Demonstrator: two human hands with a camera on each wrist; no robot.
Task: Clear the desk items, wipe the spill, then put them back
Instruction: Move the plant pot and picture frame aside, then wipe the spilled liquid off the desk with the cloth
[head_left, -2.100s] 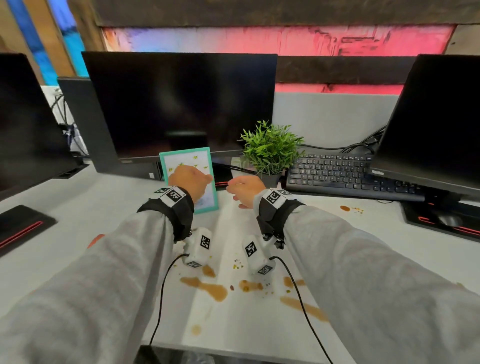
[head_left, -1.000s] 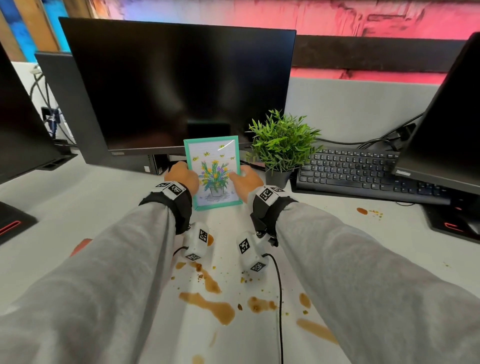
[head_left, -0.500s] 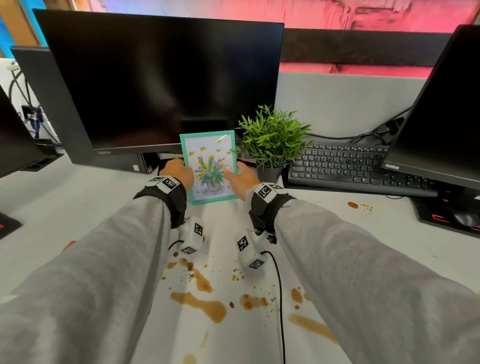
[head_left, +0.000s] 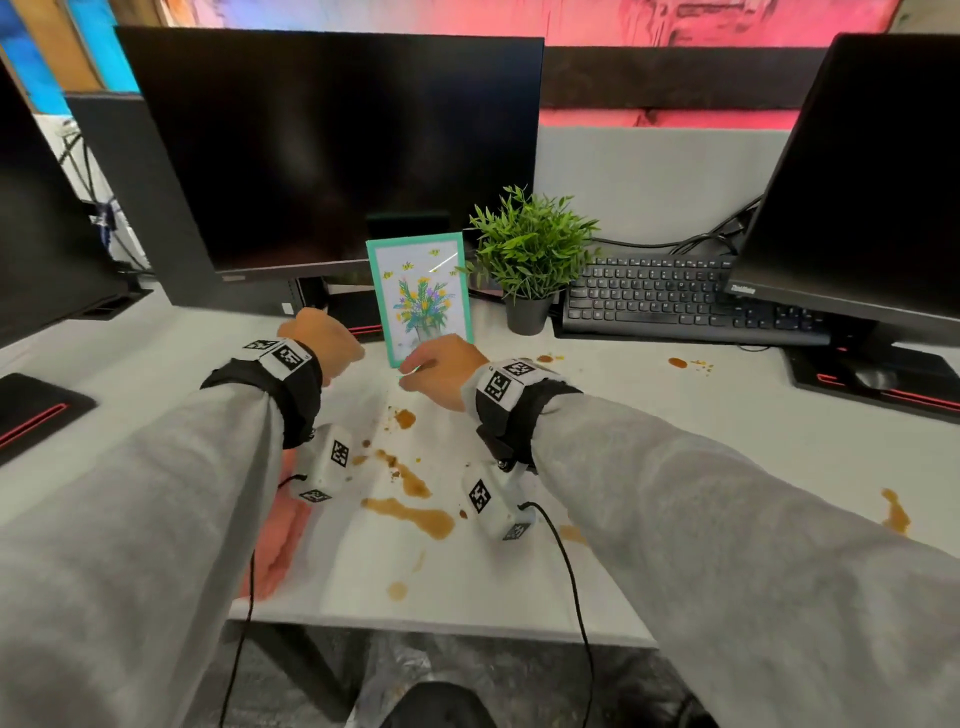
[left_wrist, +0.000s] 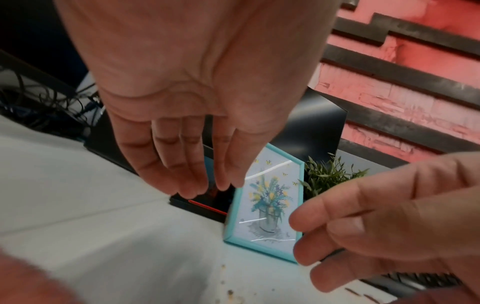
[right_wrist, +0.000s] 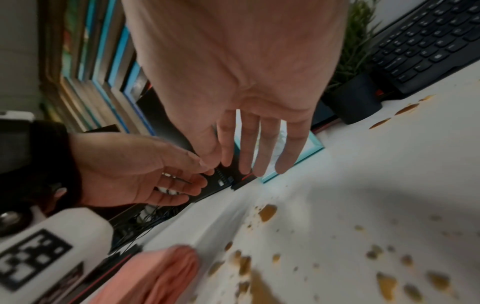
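The head view showed the teal picture frame standing upright at the back of the desk, just in front of the monitor and close beside the potted plant, its long axis vertical and leaning slightly back. Both hands hovered in front of it, holding nothing. The left hand sat off the frame's left edge, with clear desk between them; in the left wrist view its fingers hung straight and relaxed, an open grip. The right hand was the nearer one, low at the frame's bottom right corner; in the right wrist view its fingers were spread and loose across the frame's lower edge, and I could not tell whether they touched it. So the frame lay ahead of both palms, between them, a little closer to the right.

Brown spill streaked the desk nearer the person than the frame, under the wrists, unwiped. A pink cloth lay by the left forearm at the desk's front. A keyboard sat right of the plant. I judged that the wipe came next, with the left hand better placed for the cloth.
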